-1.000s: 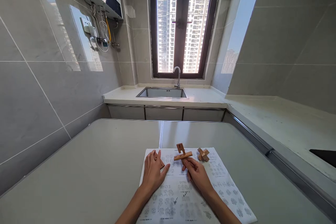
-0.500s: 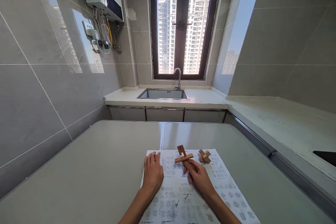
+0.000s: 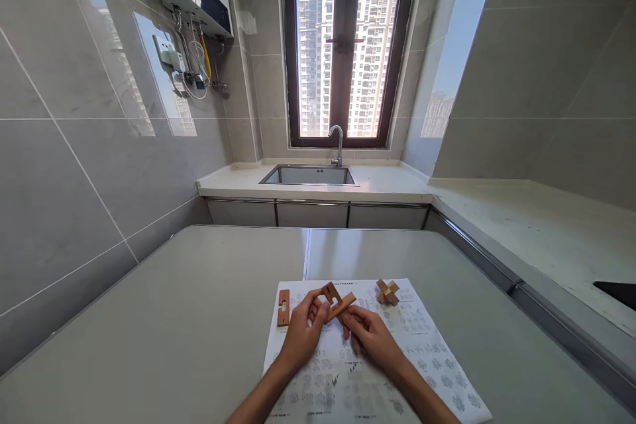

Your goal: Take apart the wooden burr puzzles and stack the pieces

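Two wooden puzzle pieces are fitted crosswise over the sheet: a flat notched piece point(image 3: 330, 292) and a narrow bar point(image 3: 344, 305) across it. My left hand point(image 3: 304, 331) pinches them from the left, its fingertips at the bar's near end. From below right, my right hand point(image 3: 372, 336) grips the lower end of the notched piece. A third flat wooden piece point(image 3: 283, 308) with a slot lies left of my left hand. An assembled wooden burr puzzle point(image 3: 387, 292) rests at the sheet's upper right. Beneath everything is a printed paper sheet point(image 3: 422, 358) covered with small diagrams.
The sheet lies on a pale table point(image 3: 199, 318) with a seam down its far part. Beyond the table are a counter point(image 3: 387, 179), a sink point(image 3: 308, 176) and a faucet point(image 3: 339, 146) under a window. Another counter point(image 3: 541, 225) runs along the right.
My left hand has lifted off the flat piece at the left, uncovering it, and moved right onto the crossed pieces. The bar now tilts more steeply. My right hand keeps its grip.
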Tool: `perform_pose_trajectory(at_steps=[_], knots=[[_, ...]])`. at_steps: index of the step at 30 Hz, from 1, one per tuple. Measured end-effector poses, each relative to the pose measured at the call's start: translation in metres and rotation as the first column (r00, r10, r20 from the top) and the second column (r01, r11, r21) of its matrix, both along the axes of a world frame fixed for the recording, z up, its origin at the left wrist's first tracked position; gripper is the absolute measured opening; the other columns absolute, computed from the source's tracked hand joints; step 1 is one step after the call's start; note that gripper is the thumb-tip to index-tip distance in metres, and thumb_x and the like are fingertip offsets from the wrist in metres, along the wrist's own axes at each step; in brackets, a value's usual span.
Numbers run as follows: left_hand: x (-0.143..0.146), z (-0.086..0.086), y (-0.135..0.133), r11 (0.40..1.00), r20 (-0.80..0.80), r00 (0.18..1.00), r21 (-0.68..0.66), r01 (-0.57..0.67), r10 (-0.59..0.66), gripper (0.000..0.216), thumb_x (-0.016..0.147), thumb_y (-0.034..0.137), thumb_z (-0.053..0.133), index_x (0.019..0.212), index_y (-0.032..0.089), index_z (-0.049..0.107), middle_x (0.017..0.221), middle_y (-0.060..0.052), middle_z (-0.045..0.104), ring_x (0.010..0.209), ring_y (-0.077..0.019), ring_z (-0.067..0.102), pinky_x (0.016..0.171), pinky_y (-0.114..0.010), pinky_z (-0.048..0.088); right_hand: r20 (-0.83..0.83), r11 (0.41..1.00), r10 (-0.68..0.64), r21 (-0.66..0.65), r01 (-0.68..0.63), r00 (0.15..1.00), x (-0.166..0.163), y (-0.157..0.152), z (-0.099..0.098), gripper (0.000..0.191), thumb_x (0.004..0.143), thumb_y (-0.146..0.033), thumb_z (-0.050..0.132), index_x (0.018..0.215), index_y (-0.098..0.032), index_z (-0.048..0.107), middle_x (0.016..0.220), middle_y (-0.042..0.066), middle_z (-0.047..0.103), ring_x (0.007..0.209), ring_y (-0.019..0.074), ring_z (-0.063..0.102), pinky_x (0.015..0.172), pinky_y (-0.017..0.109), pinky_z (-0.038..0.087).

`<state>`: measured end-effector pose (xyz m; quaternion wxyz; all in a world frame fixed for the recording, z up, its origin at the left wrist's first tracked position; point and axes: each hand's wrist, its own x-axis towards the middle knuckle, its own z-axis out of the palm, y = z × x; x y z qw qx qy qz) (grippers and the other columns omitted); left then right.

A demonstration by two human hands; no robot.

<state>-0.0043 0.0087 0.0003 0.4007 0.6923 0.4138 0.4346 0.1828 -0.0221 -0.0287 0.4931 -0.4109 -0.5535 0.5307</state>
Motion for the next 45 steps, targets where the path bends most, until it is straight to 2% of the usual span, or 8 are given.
perform_pose_trajectory(at_steps=[7,13,18,24,30,34,39,45], knots=[[0.0,-0.004,0.012,0.947,0.33,0.941,-0.275,0.168,-0.072,0.046,0.09,0.062,0.063,0.08,0.018,0.056,0.057,0.007,0.049,0.043,-0.0069,0.035,0.045,-0.021,0.027,-0.079,0.992,0.115,-0.05,-0.12,0.99,-0.002,-0.003,0.001,0.047,0.09,-0.064,0.065,0.096,-0.018,0.065,0.074,-0.002,0.063,0.042,0.0061,0.046,0.041,0.02,0.031],[0.002,-0.008,0.011,0.86,0.45,0.88,-0.379,0.342,-0.152,0.046,0.088,0.061,0.066,0.084,0.017,0.057,0.066,0.002,0.061,0.04,-0.0062,0.042,0.04,-0.021,0.026,-0.248,0.984,0.123,-0.096,-0.15,0.961,0.002,-0.007,0.008,0.06,0.086,-0.062,0.071,0.128,-0.021,0.058,0.097,0.006,0.067,0.064,0.0137,0.061,0.048,0.022,0.043],[0.003,-0.005,0.008,0.804,0.517,0.844,-0.437,0.404,-0.143,0.044,0.085,0.058,0.072,0.088,0.016,0.058,0.061,0.004,0.058,0.043,-0.0074,0.044,0.041,-0.02,0.028,-0.332,0.97,0.152,-0.129,-0.204,0.931,0.004,-0.009,0.012,0.065,0.084,-0.064,0.073,0.129,-0.019,0.059,0.089,0.006,0.068,0.06,0.0141,0.059,0.048,0.023,0.04],[0.0,0.0,0.008,0.73,0.599,0.789,-0.476,0.491,-0.141,0.042,0.088,0.054,0.072,0.085,0.015,0.058,0.064,0.003,0.056,0.048,-0.0063,0.04,0.045,-0.02,0.03,-0.35,0.969,0.181,-0.098,-0.228,0.919,0.008,-0.011,0.016,0.074,0.085,-0.058,0.075,0.142,-0.022,0.046,0.079,0.002,0.068,0.058,0.0156,0.062,0.049,0.024,0.041],[0.0,-0.005,0.009,0.713,0.593,0.797,-0.511,0.481,-0.113,0.04,0.086,0.051,0.075,0.086,0.016,0.057,0.064,0.002,0.058,0.048,-0.0069,0.041,0.045,-0.021,0.03,-0.334,0.98,0.126,-0.103,-0.169,0.934,0.008,-0.008,0.007,0.071,0.088,-0.06,0.071,0.139,-0.02,0.041,0.063,-0.003,0.065,0.042,0.0136,0.059,0.038,0.02,0.037],[0.0,-0.005,0.01,0.708,0.59,0.798,-0.511,0.488,-0.124,0.04,0.086,0.052,0.074,0.086,0.016,0.056,0.063,0.003,0.058,0.047,-0.0068,0.041,0.045,-0.021,0.03,-0.318,0.981,0.087,-0.137,-0.137,0.944,0.007,-0.006,0.003,0.072,0.085,-0.063,0.073,0.135,-0.023,0.04,0.065,-0.004,0.066,0.038,0.014,0.059,0.032,0.018,0.034],[0.001,-0.005,0.01,0.711,0.579,0.81,-0.532,0.46,-0.092,0.04,0.083,0.05,0.076,0.09,0.017,0.056,0.068,0.003,0.059,0.046,-0.0057,0.041,0.045,-0.02,0.03,-0.29,0.988,-0.049,-0.153,0.004,0.956,0.004,-0.004,0.001,0.056,0.087,-0.065,0.069,0.117,-0.023,0.046,0.039,-0.013,0.05,0.025,0.0089,0.04,0.031,0.015,0.023],[0.0,-0.006,0.011,0.713,0.578,0.811,-0.53,0.458,-0.092,0.04,0.083,0.05,0.077,0.09,0.017,0.056,0.069,0.003,0.059,0.047,-0.0056,0.04,0.046,-0.021,0.031,-0.308,0.988,-0.026,-0.154,-0.022,0.951,0.005,-0.004,0.002,0.057,0.086,-0.064,0.07,0.118,-0.023,0.047,0.039,-0.013,0.05,0.028,0.0094,0.042,0.033,0.016,0.025]])
